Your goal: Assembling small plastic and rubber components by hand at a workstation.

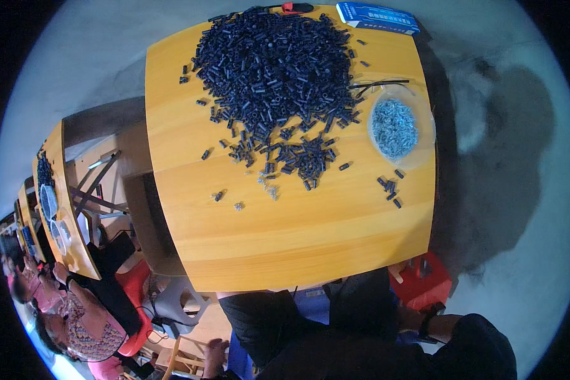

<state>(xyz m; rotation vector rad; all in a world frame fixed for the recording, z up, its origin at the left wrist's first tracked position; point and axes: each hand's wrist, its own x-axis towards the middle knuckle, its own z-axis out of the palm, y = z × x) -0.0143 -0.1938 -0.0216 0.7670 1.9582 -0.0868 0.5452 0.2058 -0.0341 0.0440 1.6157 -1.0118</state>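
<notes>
My left hand (216,352) hangs low beside a light wooden frame (173,356), fingers curled; whatever is inside them is hidden. My right hand (409,318) is down by my right thigh near a red stool (424,282), below a dark wristband; its fingers are mostly hidden. Both hands are off the table (297,234). On it lies a big heap of short black tubular pieces (272,69), with a smaller cluster (307,158) in front. A clear round bowl (427,136) holds many small silvery metal parts (394,128). A few shiny bits (272,190) lie loose near the smaller cluster.
A blue and white box (379,18) sits at the far right corner. At the far edge is a red and black handle (296,8). Thin black tweezer-like strips (380,83) lie above the bowl. Left, people (98,323) sit by another table (73,234); a grey stool (177,304) stands nearer.
</notes>
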